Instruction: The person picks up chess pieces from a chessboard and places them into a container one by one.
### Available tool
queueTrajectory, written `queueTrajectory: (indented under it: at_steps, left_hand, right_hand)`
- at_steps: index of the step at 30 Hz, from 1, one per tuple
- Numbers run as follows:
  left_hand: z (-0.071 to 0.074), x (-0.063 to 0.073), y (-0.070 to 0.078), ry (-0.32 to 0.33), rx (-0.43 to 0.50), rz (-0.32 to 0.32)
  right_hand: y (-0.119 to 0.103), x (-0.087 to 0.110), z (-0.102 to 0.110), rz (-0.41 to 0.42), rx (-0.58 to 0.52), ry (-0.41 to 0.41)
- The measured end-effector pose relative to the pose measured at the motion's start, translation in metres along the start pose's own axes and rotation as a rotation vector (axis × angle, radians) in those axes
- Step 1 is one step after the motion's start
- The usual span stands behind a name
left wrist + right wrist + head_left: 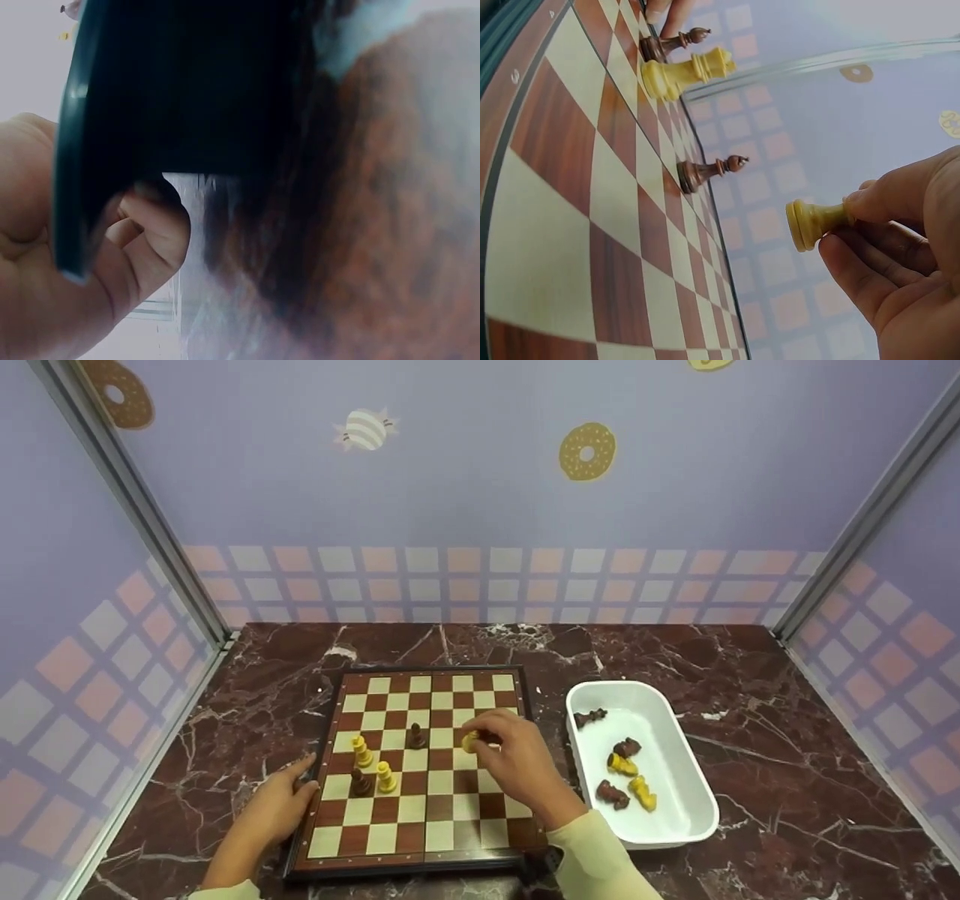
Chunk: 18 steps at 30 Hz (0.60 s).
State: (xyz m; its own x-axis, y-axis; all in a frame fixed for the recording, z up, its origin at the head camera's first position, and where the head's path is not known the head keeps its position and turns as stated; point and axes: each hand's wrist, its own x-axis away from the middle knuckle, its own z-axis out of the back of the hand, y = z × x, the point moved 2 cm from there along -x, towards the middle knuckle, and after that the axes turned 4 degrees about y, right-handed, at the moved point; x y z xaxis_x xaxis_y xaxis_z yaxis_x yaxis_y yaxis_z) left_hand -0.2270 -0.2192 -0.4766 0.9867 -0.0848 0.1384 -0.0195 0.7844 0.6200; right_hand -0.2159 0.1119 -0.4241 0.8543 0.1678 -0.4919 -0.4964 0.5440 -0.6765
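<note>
My right hand (517,754) pinches a yellow chess piece (805,224) between thumb and fingers, holding it in the air over the right half of the chessboard (325,841). The fingers hide the top of that piece. At the board's left edge my left hand (276,804) rests with fingers relaxed against the rim. Upright on the left half stand a dark bishop (415,736), two yellow pieces (362,751) and another dark piece (361,782). In the left wrist view, a large dark shape (180,82) covers much of the left hand.
Right of the board, a white plastic tray (705,814) contains several dark and yellow chess pieces (643,793) lying on their sides. Everything stands on a dark red marbled tabletop (757,720), enclosed by patterned panels (480,510) at the back and both sides.
</note>
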Motion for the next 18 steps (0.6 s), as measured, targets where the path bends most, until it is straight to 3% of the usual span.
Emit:
queueTrajectory:
  at_steps: [13,18]
  left_hand:
    - [-0.004,0.0,0.0,-0.019,0.035,0.039]
    - [-0.003,-0.002,0.002,-0.002,0.016,0.02]
  right_hand:
    - [0.007,0.005,0.025,0.003,0.013,0.083]
    - [0.009,0.006,0.034,0.017,0.052,0.125]
